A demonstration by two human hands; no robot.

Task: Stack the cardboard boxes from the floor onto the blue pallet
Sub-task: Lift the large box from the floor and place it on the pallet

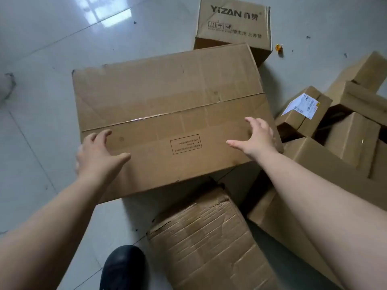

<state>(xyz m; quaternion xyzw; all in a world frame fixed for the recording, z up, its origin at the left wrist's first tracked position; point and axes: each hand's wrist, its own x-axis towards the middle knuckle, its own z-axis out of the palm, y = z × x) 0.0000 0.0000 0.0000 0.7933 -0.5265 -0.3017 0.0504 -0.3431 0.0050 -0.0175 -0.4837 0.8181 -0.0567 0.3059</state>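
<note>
Large cardboard box (167,114), frame centre, on floor among others. Stiff, taped, bulky; probably light, weight unclear. Grip: opposite side edges. Left hand (98,155) and right hand (255,137) spread, fingers unclenched, grasping nothing.

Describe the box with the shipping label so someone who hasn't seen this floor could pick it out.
Start at the big taped box under both hands, then look just past its right edge into the pile of smaller cartons. The small cardboard box lies tilted there, the only one bearing a white shipping label.
</note>
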